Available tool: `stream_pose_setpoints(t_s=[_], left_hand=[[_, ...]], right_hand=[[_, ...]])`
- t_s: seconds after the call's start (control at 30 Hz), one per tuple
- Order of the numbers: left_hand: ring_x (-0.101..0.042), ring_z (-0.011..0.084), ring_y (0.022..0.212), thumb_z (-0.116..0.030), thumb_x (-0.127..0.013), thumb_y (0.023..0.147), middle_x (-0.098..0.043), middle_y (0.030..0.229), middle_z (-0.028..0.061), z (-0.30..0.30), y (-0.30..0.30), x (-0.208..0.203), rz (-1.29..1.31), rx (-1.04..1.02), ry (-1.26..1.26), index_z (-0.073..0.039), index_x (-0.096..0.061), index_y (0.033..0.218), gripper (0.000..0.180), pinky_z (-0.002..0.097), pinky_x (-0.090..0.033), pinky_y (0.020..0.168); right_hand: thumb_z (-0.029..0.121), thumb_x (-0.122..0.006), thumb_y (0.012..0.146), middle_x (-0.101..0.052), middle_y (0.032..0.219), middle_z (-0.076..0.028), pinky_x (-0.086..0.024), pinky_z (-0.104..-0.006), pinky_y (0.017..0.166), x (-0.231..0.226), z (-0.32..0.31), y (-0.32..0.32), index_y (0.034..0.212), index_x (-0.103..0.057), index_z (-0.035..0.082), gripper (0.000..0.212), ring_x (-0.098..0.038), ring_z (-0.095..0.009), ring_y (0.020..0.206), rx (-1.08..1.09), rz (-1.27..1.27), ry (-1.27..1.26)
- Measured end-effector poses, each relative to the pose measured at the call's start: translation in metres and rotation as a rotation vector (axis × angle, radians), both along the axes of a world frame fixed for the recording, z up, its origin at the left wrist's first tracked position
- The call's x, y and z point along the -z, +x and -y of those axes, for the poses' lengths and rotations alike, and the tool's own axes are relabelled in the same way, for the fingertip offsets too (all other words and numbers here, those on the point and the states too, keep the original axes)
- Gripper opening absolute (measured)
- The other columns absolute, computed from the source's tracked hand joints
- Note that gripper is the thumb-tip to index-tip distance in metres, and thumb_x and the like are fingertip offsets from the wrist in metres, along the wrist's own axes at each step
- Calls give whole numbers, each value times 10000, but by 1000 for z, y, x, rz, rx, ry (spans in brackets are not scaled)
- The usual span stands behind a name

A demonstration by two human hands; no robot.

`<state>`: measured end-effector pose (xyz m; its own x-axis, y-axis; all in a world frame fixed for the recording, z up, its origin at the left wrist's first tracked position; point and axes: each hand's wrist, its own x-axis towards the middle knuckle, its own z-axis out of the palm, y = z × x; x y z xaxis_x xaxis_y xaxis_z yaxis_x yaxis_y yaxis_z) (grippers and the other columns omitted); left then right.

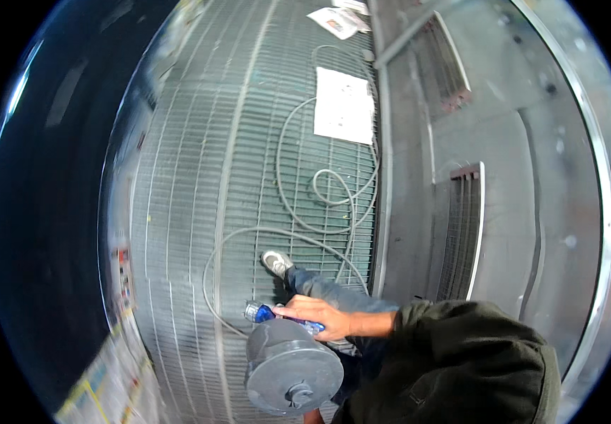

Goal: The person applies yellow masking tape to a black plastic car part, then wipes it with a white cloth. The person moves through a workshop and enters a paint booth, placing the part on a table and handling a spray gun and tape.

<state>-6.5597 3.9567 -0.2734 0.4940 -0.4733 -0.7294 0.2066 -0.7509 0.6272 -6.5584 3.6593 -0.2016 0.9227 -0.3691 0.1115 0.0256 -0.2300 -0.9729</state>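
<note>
My right hand [319, 315] is closed around a blue spray gun [266, 313], its round, metallic-looking front end pointing left. Just below that hand is the gun's grey cup [295, 374], its round lid and centre cap facing up and smeared with grey. Only a sliver of skin from my left hand [312, 417] shows under the cup at the lower edge. Its fingers are hidden, so its hold cannot be made out. A dark olive sleeve covers my right arm.
A grey hose [281, 166] loops over the slatted grating floor [192, 177]. White sheets [344, 106] lie at the far right of the grating. Along the right stands a grey panel [493, 162] with slotted vents [464, 233]. Plastic sheeting [111, 374] borders the left. My shoe [277, 263] is beyond the gun.
</note>
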Motion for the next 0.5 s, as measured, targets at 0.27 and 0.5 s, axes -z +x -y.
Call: stream_pose_setpoints(t_s=[0.27, 0.5], left_hand=[[-660, 207, 830, -144, -612, 874, -676, 919, 151, -23, 61, 44, -120, 352, -3, 37, -619, 1049, 252, 312, -507, 769], [-654, 227, 784, -156, -601, 875, -673, 883, 145, -11, 88, 46, 3, 779, 289, 12, -632, 1045, 241, 331, -507, 723]], right_hand=[[189, -591, 877, -567, 1002, -166, -431, -362, 879, 87, 14, -53, 1410, -380, 61, 587, -545, -293, 927, 429, -416, 246], [160, -624, 856, -637, 1077, -194, -464, -376, 881, 239, 5, -147, 1243, -551, 28, 415, -608, -273, 981, 901, -345, 486]])
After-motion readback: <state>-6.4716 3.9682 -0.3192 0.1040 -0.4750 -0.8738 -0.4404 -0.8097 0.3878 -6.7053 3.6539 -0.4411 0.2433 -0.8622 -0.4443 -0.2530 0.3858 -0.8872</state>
